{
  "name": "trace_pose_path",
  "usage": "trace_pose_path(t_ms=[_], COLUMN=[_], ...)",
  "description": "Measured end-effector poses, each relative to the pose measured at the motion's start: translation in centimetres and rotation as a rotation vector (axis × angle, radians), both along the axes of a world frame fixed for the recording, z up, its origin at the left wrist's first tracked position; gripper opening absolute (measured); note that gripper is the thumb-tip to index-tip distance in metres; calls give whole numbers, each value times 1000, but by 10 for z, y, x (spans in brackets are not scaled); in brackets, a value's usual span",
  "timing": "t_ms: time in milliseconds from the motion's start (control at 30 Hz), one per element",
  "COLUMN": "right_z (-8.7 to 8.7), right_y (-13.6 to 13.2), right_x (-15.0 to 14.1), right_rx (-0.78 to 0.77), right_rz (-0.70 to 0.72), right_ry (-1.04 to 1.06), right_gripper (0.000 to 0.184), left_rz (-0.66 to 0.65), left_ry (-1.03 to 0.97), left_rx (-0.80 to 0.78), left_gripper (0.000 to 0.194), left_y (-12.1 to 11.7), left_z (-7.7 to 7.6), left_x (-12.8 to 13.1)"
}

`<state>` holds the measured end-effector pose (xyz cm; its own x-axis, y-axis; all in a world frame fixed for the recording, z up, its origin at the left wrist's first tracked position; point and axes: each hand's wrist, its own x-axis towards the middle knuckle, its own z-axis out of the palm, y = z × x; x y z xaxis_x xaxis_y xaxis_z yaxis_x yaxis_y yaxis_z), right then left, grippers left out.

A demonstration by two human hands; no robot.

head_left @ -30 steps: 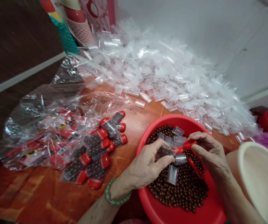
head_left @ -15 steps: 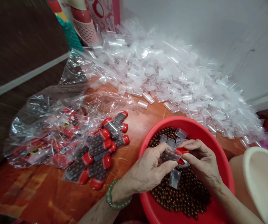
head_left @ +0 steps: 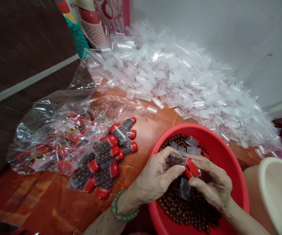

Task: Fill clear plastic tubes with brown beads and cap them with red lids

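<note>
Over the red basin, my left hand pinches a clear plastic case filled with small brown balls. A red plastic cap sits at the case's right end, gripped between the thumb and fingers of my right hand. Whether the cap is fully on the case I cannot tell. Below both hands, many shiny brown balls lie in the basin. Several empty clear cases rest on them, and red pieces show partly behind my right hand.
Left of the basin lie several filled, red-capped cases, beside a clear plastic bag of red packaging. A large heap of empty clear sleeves spreads along the wall. A cream tub stands at the right.
My right hand has brought the red cap leftward to the end of the filled case and tilted it. My left hand keeps its hold. The view has shifted slightly.
</note>
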<state>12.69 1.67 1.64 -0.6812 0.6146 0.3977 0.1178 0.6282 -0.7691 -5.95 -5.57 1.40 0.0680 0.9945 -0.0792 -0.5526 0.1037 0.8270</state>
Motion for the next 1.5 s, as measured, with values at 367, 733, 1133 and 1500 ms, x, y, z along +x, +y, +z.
trace_pose_path(t_ms=[367, 733, 1133, 1500], right_z=[14, 7, 28, 38], right_y=[-3, 7, 21, 21], right_x=[-4, 5, 3, -5], right_rx=[59, -198, -128, 17], right_rz=[-71, -175, -201, 84], right_ry=[-183, -175, -144, -273], right_gripper=[22, 29, 31, 38], left_rz=[-14, -110, -213, -201], left_ry=[88, 100, 456, 588], left_rx=[-22, -14, 37, 74], left_gripper=[14, 18, 18, 14], left_y=[-1, 0, 2, 3], left_z=[-1, -2, 5, 9], left_x=[-1, 0, -6, -5])
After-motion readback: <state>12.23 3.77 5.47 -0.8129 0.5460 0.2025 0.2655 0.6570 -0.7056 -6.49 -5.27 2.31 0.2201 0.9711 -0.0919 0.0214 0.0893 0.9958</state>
